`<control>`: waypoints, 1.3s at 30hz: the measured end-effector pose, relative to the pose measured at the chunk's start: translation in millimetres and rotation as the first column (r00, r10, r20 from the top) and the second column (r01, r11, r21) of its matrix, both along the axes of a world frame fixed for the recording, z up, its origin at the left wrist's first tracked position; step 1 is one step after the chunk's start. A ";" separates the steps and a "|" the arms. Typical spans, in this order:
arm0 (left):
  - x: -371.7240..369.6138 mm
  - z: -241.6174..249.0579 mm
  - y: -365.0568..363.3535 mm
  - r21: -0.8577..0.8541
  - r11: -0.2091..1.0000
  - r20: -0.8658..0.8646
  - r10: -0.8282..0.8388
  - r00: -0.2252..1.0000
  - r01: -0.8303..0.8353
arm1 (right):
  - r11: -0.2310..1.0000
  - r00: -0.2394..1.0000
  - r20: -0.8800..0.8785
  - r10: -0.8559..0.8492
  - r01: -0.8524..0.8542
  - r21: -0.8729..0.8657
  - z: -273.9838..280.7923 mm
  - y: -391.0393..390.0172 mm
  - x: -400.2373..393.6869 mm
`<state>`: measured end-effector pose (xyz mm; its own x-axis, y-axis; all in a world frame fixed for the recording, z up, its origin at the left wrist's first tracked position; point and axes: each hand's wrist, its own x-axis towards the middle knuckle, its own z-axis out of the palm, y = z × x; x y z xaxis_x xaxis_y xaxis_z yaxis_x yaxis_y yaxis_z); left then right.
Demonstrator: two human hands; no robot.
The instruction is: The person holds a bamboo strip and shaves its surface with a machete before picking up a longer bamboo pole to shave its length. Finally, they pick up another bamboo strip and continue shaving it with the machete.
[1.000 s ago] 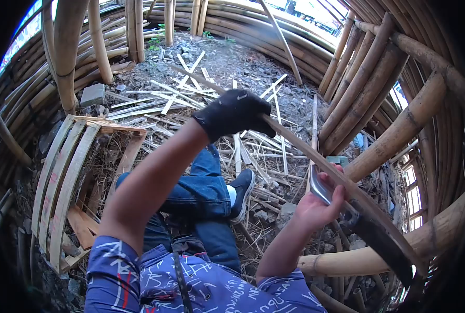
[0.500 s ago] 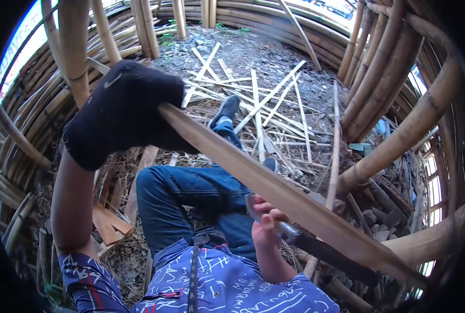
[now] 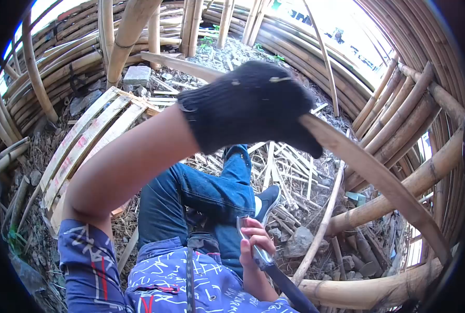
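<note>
The left hand [image 3: 250, 107], wearing a black knit glove, is occupying the upper centre of the frame. Its grip is fully closed around a long bamboo strip [image 3: 378, 180]. The strip is entering the glove from the upper left and is running out of it in a curve toward the lower right edge of the frame, raised clear of the ground.

The right hand [image 3: 254, 244], bare, is sitting low in the centre of the frame, just in front of the person's blue patterned shirt [image 3: 190, 284]. Its grip is wrapped tight around the pale handle of a knife [image 3: 274, 271]. The dark blade is pointing down and to the right, toward the bottom edge. The blade is well apart from the strip.

The person is sitting with legs in blue jeans [image 3: 206, 195] stretched forward, one dark shoe [image 3: 268, 201] showing mid-frame. Split bamboo offcuts [image 3: 290, 167] are lying scattered on the ground beyond the shoe. A flat panel of bamboo slats [image 3: 83, 143] is lying at the left of the frame. Curved bamboo poles [image 3: 399, 109] are enclosing the whole area.
</note>
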<state>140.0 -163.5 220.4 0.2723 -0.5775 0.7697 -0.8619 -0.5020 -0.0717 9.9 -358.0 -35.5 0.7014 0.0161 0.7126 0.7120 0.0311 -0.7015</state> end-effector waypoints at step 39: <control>-154.1 -207.0 99.8 0.080 0.667 -0.662 0.592 0.460 -0.741 | 0.882 0.627 -0.648 0.431 -0.143 0.449 -36.6 27.3 9.9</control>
<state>-14.1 -63.8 13.4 0.9295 0.1252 0.3469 -0.0598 -0.8770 0.4768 19.8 -330.7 -72.1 0.9832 0.1824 -0.0093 -0.0949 0.4669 -0.8792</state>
